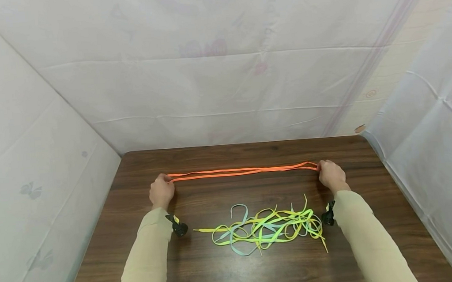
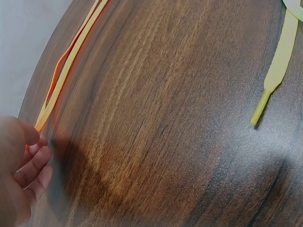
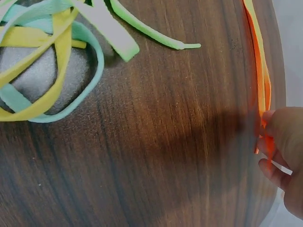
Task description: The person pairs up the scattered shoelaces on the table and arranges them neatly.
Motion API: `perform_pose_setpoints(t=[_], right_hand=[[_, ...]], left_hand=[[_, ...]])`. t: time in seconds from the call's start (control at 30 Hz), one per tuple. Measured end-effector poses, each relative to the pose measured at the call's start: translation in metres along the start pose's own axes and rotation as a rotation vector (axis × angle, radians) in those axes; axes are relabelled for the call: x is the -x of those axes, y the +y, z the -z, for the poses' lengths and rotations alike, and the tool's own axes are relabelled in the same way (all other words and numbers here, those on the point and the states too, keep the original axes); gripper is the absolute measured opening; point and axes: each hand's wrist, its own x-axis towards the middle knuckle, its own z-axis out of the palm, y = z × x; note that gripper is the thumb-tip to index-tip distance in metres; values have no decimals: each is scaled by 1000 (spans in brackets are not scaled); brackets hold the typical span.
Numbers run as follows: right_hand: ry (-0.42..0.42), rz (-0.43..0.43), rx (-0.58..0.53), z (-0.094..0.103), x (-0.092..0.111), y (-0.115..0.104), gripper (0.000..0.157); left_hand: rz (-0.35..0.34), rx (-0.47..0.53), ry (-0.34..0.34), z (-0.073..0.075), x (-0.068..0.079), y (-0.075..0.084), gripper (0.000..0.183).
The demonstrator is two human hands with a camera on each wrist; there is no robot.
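- Orange flat shoelace (image 1: 272,169) runs in two strands across the far part of the wood-grain table (image 1: 214,197).
- Left hand (image 1: 162,191), forearm reaching forward, pinches one end.
- Right hand (image 1: 332,175), well apart, mirrors it, pinching the other.
- Tangled yellow, green and pale-blue shoelaces (image 1: 271,227) lie between the wrists.

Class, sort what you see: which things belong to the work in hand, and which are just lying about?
In use:
orange strands, stretched nearly straight
left hand, holding them at one end
right hand, holding them at the other

Apparently just lying about:
tangle of yellow, green and pale blue laces, untouched on the table
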Motion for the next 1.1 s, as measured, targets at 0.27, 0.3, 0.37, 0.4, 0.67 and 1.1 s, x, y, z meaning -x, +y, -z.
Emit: perform_pose_setpoints(t=[0.27,0.3,0.37,0.4,0.67,1.1], right_hand=[[-39,29,39,-1,2,2,23],[-45,28,47,-1,3,2,23],[-55,33,59,-2,4,2,24],[-54,34,64,-2,4,2,25],[-44,17,110,-4,5,3,30],[-58,15,114,-11,9,3,37]], left_hand=[[-21,-30,-42,0,1,2,17],[-31,-37,-52,0,1,2,18],[-55,-52,-71,0,1,3,19],[-70,-60,-80,0,1,3,21],[-142,-151,-94,-3,1,3,36],[-188,-218,-111,-2,5,1,42]])
